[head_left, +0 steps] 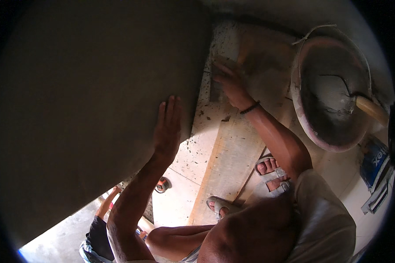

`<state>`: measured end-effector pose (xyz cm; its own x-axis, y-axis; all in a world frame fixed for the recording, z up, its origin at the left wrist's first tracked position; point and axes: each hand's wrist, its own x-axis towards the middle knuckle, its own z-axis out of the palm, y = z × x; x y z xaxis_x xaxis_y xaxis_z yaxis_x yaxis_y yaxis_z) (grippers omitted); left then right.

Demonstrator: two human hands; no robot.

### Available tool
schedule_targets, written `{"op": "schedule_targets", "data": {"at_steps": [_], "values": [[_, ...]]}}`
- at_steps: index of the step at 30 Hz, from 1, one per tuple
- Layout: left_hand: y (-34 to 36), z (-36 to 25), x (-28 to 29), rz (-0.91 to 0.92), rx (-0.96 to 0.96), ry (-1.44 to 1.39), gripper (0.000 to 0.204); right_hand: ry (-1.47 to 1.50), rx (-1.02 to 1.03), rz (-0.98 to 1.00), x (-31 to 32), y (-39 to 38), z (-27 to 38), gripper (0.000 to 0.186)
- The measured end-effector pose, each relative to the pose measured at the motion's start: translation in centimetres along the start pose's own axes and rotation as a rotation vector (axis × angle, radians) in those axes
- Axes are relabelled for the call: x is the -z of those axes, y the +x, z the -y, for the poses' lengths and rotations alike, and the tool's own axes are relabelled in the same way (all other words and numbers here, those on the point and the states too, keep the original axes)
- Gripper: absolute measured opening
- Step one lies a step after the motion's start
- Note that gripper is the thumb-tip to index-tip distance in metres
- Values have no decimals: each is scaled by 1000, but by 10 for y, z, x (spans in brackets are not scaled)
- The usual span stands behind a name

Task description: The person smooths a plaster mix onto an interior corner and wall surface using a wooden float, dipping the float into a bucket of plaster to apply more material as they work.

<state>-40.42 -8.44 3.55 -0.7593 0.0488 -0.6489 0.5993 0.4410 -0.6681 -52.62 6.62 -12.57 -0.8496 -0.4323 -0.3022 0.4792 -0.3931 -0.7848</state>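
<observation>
My left hand lies flat against a large grey plastered surface, its fingers stretched upward near the right edge. Beyond that edge, my right hand has a dark bracelet at the wrist and partly curled fingers. It appears to grip a flat rectangular tool, dim and partly hidden, beside the edge of the surface. To the right stands a round tub with a rope handle, holding wet grey mortar. A trowel with a wooden handle rests in the mortar.
Dark crumbs dot the pale floor tiles and a long board. My sandalled feet are close to the board. An orange and black round object lies below the surface. Another person shows at lower left. A blue bag lies right.
</observation>
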Motion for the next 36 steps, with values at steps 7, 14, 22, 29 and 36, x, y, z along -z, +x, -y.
{"op": "schedule_targets", "data": {"at_steps": [7,14,22,29,36], "values": [[7,2,-1,27,-10,-87,71,-342,241,55,-24,74,-26,50],[-16,6,31,64,51,-333,81,-440,568,-102,-75,-20,-73,49],[-36,18,13,66,39,-211,88,-313,215,-104,-36,29,-7,45],[-27,17,18,-14,49,-237,85,-411,422,-42,-54,50,-59,51],[-23,17,13,-57,92,-351,87,-534,575,-93,-58,-28,-63,51]]}}
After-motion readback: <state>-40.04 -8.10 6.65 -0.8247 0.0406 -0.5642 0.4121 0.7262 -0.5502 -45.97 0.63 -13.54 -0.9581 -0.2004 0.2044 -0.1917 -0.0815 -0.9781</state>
